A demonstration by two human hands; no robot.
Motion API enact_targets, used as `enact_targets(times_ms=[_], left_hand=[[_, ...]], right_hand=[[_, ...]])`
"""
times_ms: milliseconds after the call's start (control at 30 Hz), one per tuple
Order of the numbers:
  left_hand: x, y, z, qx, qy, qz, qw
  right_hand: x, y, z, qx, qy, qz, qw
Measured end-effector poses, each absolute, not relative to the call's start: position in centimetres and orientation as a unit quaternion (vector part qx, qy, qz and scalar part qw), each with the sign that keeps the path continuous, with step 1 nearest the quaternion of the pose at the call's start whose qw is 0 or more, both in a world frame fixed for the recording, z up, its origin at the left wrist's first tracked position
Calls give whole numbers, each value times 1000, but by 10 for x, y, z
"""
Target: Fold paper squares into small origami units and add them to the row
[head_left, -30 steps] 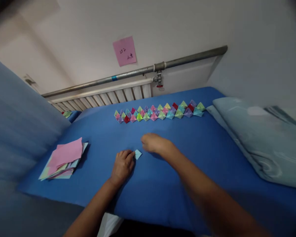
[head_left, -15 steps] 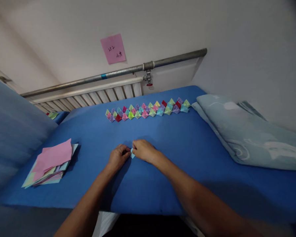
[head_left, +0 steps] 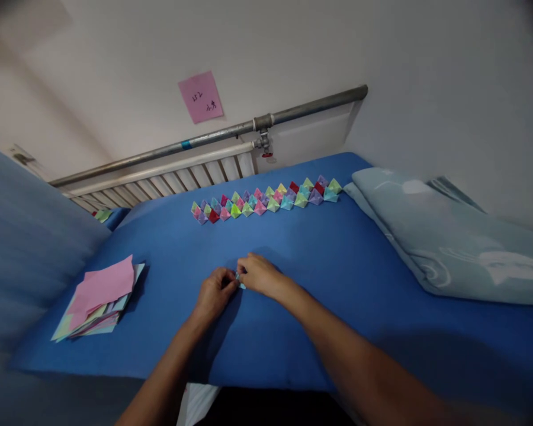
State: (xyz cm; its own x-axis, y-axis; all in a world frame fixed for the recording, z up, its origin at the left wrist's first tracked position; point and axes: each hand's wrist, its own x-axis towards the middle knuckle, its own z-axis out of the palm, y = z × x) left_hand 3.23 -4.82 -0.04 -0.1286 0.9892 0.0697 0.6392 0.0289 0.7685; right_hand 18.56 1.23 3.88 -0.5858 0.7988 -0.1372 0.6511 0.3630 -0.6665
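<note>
A small light-blue folded paper (head_left: 242, 286) lies between my two hands, low over the blue surface. My left hand (head_left: 216, 290) pinches its left side between thumb and fingers. From the right, my right hand (head_left: 257, 273) has its fingers closed on the same paper. Most of the paper is hidden by my fingers, so its exact shape cannot be made out. Farther back, folded paper boats (head_left: 273, 204) in many colours stand in close rows.
A stack of coloured paper sheets (head_left: 103, 288), pink on top, lies at the left of the blue-covered bed (head_left: 266, 343). A folded grey-green blanket (head_left: 444, 236) rests at the right. Behind are a radiator (head_left: 177, 180), a metal pipe (head_left: 320, 106) and a pink note (head_left: 201, 97).
The view has shifted slightly. Both hands stay on the light-blue paper; its visible part has changed shape and angle a little between my fingers.
</note>
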Motion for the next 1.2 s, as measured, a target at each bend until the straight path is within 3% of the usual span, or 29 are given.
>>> enact_targets(times_ms=[433, 800, 1200], left_hand=[[35, -49, 3, 473, 604, 516, 382], [40, -47, 23, 394, 587, 503, 498], [49, -39, 30, 305, 536, 635, 465]], right_hand=[[182, 25, 15, -367, -699, 547, 279], [181, 22, 17, -354, -637, 605, 321], [172, 12, 24, -352, -556, 669, 347]])
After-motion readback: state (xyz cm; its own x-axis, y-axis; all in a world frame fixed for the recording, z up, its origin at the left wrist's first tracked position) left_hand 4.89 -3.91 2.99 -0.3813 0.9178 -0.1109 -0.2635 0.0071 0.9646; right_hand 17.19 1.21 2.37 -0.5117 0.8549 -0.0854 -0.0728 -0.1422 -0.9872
